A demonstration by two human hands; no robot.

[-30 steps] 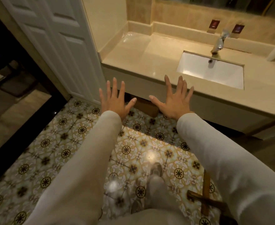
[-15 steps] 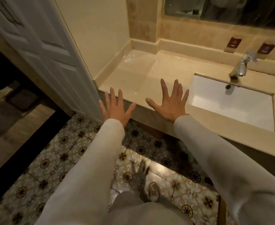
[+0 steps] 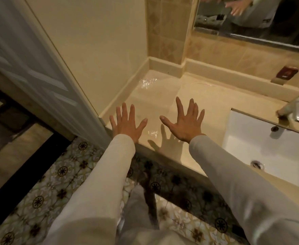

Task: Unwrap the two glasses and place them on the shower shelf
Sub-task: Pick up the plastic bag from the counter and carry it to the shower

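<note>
My left hand (image 3: 126, 123) and my right hand (image 3: 185, 122) are held out flat with fingers spread, palms down, over the front left part of the beige counter (image 3: 203, 110). Both hold nothing. Something clear and glinting, like plastic wrap (image 3: 147, 83), lies in the counter's far left corner, beyond my hands; I cannot tell what is inside it. A small shiny spot (image 3: 152, 133) shows on the counter between my hands. No shower shelf is in view.
A white sink (image 3: 275, 152) with a chrome tap (image 3: 294, 110) is set into the counter on the right. A mirror (image 3: 251, 20) hangs above. The white door (image 3: 30, 68) stands open on the left beside the cream wall. Patterned floor tiles (image 3: 44, 191) lie below.
I have stepped closer to the counter and the view has swung left toward its corner. My spread hands now hover over the counter top instead of in front of its edge.
</note>
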